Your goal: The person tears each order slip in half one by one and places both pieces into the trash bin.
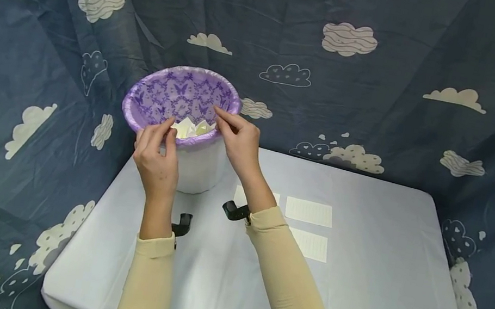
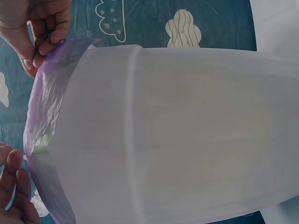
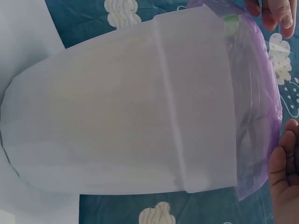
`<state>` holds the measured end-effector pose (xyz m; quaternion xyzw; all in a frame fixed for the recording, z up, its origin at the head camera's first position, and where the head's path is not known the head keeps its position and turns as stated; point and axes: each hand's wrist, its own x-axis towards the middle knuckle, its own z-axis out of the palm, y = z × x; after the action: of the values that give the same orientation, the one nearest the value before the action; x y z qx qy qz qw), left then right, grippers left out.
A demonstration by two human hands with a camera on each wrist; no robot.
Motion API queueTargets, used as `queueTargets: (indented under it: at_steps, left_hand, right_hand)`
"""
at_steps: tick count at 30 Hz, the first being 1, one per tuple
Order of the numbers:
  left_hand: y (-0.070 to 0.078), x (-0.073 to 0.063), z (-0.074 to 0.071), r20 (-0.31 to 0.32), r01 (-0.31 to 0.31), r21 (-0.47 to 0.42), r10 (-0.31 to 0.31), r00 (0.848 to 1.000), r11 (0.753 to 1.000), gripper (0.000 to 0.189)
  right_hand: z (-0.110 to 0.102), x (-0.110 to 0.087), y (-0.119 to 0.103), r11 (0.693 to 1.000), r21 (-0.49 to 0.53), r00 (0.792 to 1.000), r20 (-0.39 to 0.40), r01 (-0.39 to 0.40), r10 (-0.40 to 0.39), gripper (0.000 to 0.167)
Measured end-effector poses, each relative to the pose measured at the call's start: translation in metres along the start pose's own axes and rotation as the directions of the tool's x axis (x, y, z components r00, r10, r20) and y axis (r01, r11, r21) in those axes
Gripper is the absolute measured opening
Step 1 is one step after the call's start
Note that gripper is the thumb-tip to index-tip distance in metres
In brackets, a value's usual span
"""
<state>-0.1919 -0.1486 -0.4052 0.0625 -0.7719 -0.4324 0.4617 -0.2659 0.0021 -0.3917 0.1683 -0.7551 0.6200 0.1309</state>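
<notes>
- Cream sleeves (image 1: 146,291) lie closest to the head camera, both forearms stretched forward over the white-covered table (image 1: 380,277); a small black wrist camera (image 1: 184,225) sits by the left wrist and another on the right, both seemingly aimed at the work.
- White bin (image 1: 197,170) stands at the table's far left part, likely set there so both hands can reach its opening together.
- Purple liner (image 1: 179,90) covers its inside and turns outward over the rim, a fold that probably keeps the film from slipping in.
- Left hand (image 1: 158,161) is at the near side of that rim, thumb and forefinger tips close together; whether they pinch the film, I cannot tell.
- Right hand (image 1: 243,142) pinches the liner's edge on the right side, thumb against forefinger. The hands are apart, a stretch of rim between them, perhaps to work the film evenly.
- Pale pieces (image 1: 186,128), pointed like folded paper, show inside against the near wall, with a yellowish-green tint among them.
- Rectangular white sheets (image 1: 308,212) lie flat right of the bin, one partly behind the right forearm, in neat rows as if laid out on purpose.
- Faint lines mark those sheets, too fine to read. Butterflies pattern the liner; no brand, label or legible word shows on the bin.
</notes>
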Motion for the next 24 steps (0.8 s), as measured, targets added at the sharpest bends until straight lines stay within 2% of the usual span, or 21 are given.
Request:
queueTargets:
  at_steps: [3, 7, 11, 16, 20, 24]
  left_hand:
    - [0.002, -0.002, 0.002, -0.002, 0.002, -0.017, -0.002, 1.0, 1.0, 0.024]
    - [0.007, -0.005, 0.004, -0.005, -0.036, -0.034, 0.036, 0.999, 0.999, 0.024]
    - [0.014, -0.012, 0.009, -0.01, -0.138, -0.1, 0.137, 0.99, 0.985, 0.021]
    - [0.023, -0.027, 0.021, 0.002, -0.252, -0.212, 0.259, 0.966, 0.944, 0.016]
    - [0.025, -0.043, 0.032, 0.069, -0.27, -0.256, 0.296, 0.953, 0.928, 0.016]
    - [0.022, -0.059, 0.043, 0.156, -0.234, -0.276, 0.284, 0.946, 0.932, 0.018]
  right_hand:
    - [-0.005, -0.003, 0.002, 1.0, -0.003, 1.0, -0.013, -0.013, 0.013, 0.026]
    - [-0.013, -0.009, 0.005, 0.999, 0.005, 0.999, -0.034, -0.033, 0.034, 0.025]
    - [-0.025, -0.018, 0.014, 0.998, 0.026, 0.997, -0.058, -0.058, 0.06, 0.025]
    - [-0.047, -0.035, 0.032, 0.993, 0.038, 0.988, -0.098, -0.114, 0.117, 0.026]
    - [-0.067, -0.051, 0.051, 0.987, 0.017, 0.978, -0.133, -0.162, 0.163, 0.026]
    - [-0.086, -0.068, 0.072, 0.975, -0.023, 0.961, -0.171, -0.222, 0.215, 0.025]
